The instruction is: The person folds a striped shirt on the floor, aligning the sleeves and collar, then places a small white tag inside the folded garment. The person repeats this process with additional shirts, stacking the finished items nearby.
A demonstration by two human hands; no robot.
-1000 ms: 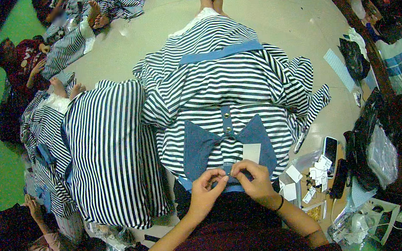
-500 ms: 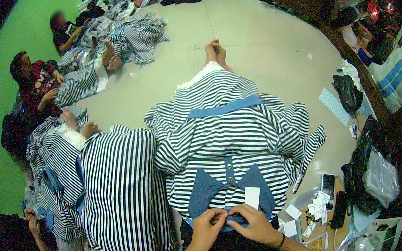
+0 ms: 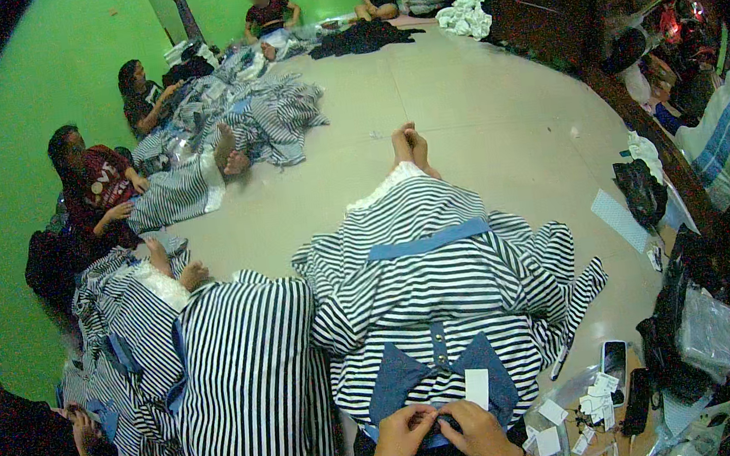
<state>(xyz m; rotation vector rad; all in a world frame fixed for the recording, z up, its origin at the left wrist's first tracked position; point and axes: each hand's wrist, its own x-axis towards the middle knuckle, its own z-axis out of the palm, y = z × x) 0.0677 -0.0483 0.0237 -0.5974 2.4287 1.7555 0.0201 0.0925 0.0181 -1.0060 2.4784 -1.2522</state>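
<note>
A black-and-white striped shirt (image 3: pixel 417 298) lies over my lap and legs. Its blue collar (image 3: pixel 488 359) is nearest to me, with a buttoned blue placket (image 3: pixel 440 345) in the middle. My left hand (image 3: pixel 402 438) and my right hand (image 3: pixel 478 437) meet at the collar's near edge. Both are closed, thumbs and fingertips pinched close together. Whatever sits between the fingertips is too small or hidden to name. A blank white tag (image 3: pixel 478 388) rests on the collar beside my right fingers.
At my left stands a tall stack of striped garments (image 3: pixel 243 383). On the right lie a phone (image 3: pixel 613 364), loose white tags (image 3: pixel 598 401) and black plastic bags (image 3: pixel 676 311). Several people sit along the green wall (image 3: pixel 15 202) beside striped heaps (image 3: pixel 256 119).
The view has tipped upward, so the scene sits lower and further right, and more of the far wall and people shows. My hands stay pinched at the collar.
</note>
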